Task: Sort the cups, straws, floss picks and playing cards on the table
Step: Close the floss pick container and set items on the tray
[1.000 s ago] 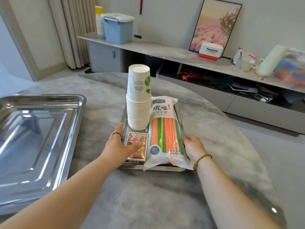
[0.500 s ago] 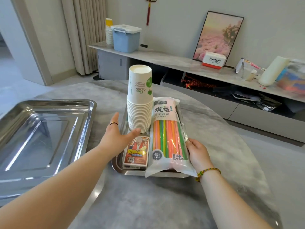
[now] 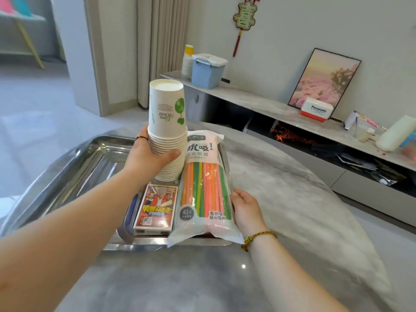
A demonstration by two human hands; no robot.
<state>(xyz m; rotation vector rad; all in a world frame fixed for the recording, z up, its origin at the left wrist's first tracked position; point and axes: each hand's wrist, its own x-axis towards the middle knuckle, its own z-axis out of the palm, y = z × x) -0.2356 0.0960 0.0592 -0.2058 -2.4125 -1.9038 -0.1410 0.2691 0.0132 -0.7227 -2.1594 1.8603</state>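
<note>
Right now the stack of paper cups (image 3: 167,131) stands upside down at the far end of the small tray (image 3: 171,245). The left hand (image 3: 150,158) wraps around the middle of the stack, thumb across the front and fingers around the back. I cannot tell if the cups are lifted yet or are sitting on the tray.

Paper cups are very light, but they squash if you squeeze hard. I think the tall stack can tip over or slide apart. Since the cups are upside down, the ones under the hand may get left behind. A soft hold low down, near the bottom rims, looks safest.

Just beside the cups lies the straw pack (image 3: 203,188), a soft, slippery bag that runs down the right side of the small tray. The playing card box (image 3: 156,209) lies flat at the near left, hard and easy to pick up by its sides. A blue thing (image 3: 130,212) peeks out beside it. I cannot tell if it is the floss picks.

The right hand (image 3: 246,210) curls its fingers around the right edge of the small tray, touching the straw pack.

The small tray sits toward the left side of the tabletop (image 3: 292,199). A big tray (image 3: 90,167) lies at the left edge.
</note>
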